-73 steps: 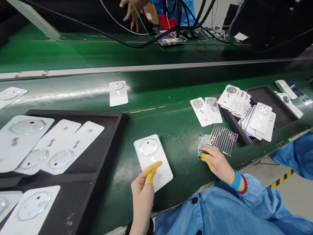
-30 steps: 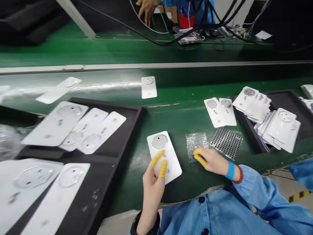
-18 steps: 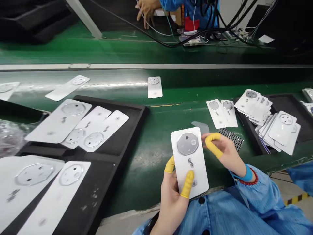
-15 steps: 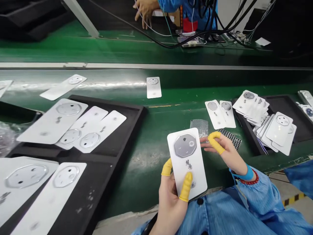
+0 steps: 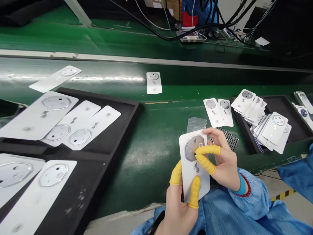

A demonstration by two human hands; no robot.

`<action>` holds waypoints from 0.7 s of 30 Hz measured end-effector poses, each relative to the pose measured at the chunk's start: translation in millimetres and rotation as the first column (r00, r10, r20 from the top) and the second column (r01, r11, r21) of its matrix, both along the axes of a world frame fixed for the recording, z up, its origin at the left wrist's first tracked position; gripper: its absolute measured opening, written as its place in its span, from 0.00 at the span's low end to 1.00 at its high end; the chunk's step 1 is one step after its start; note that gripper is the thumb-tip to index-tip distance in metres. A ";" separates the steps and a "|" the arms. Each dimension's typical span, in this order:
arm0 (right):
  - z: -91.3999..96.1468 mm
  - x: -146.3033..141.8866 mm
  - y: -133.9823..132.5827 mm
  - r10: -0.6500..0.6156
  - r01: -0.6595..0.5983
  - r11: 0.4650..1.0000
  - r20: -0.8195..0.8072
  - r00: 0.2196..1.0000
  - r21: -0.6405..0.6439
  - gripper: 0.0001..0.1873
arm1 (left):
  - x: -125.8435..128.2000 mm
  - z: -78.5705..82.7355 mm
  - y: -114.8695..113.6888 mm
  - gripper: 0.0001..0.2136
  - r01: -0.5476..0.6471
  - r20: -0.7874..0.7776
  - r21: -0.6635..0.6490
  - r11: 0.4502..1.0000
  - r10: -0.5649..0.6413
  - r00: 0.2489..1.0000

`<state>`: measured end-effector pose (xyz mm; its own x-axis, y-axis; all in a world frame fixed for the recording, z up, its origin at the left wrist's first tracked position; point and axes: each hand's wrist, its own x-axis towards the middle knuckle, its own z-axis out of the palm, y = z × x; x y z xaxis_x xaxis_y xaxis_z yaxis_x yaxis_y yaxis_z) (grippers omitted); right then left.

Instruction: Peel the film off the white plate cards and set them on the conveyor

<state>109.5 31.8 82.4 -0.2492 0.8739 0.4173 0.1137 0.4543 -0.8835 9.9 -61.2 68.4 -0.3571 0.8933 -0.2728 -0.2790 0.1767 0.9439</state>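
My left hand (image 5: pixel 182 204) grips a white phone back cover (image 5: pixel 193 178) by its lower end, upright in front of my blue smock. The cover has a grey octagonal camera plate (image 5: pixel 192 147) near its top. My right hand (image 5: pixel 221 163) has its thumb and forefinger, in yellow finger cots, pinched together on that plate. Whether something small sits between those fingertips cannot be made out. Just behind my hands, a clear sticker sheet (image 5: pixel 197 124) and a sheet of black dots (image 5: pixel 228 138) lie on the green belt.
A black tray (image 5: pixel 127 114) at left holds several white covers. Another black tray (image 5: pixel 288 107) at right holds stacked covers; two covers (image 5: pixel 218 112) lie beside it. One cover (image 5: pixel 154 83) and another (image 5: pixel 55 78) lie farther out. Cables run across the back.
My left hand lifted the cover off the belt and brought it close. My right hand left the sticker sheet and moved onto the camera plate. The other person's hand at the back is gone.
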 end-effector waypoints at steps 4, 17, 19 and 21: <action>1.6 -1.0 1.7 -0.003 -0.020 0.990 -0.164 0.987 -0.138 0.11 | -4.5 -13.1 -6.8 0.22 -0.019 -0.093 0.070 0.997 0.025 0.995; 23.3 11.5 6.5 0.209 -0.367 0.796 -0.351 0.913 -0.481 0.21 | -4.9 4.4 -4.2 0.22 0.043 0.044 0.039 0.998 -0.044 0.998; 22.2 10.6 6.0 0.212 -0.389 0.775 -0.375 0.903 -0.498 0.22 | -10.7 10.7 -0.9 0.24 0.101 0.106 0.046 0.994 -0.105 0.989; 19.9 9.7 5.5 0.235 -0.426 0.736 -0.390 0.890 -0.526 0.25 | -19.5 14.5 1.6 0.26 0.163 0.115 0.069 0.984 -0.170 0.979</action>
